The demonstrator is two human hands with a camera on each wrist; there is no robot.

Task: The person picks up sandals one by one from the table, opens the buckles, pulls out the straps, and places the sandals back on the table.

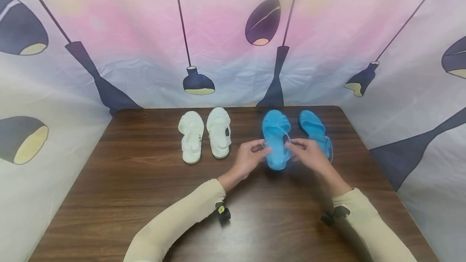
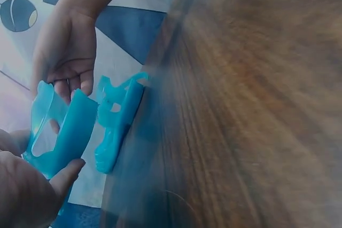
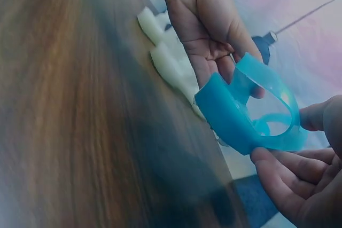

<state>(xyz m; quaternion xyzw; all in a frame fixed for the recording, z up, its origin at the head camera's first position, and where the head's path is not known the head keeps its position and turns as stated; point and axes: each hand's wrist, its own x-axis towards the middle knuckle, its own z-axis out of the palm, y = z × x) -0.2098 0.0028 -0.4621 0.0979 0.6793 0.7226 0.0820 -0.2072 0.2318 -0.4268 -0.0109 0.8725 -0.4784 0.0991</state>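
Observation:
A blue jelly sandal is held between the two hands, its toe pointing to the back and its heel toward me. On its left side, the left hand pinches the strap near a small clear buckle, with the thumb by the footbed. From the right, the right hand grips the strap and the sandal's side between thumb and fingers. The right wrist view shows the heel with the strap arching above it. The matching blue sandal lies just beyond the right hand, partly covered by it.
Two white sandals, one left of the other, stand toward the back on the brown wooden table. Behind the table's back edge hangs a cloth printed with lamps.

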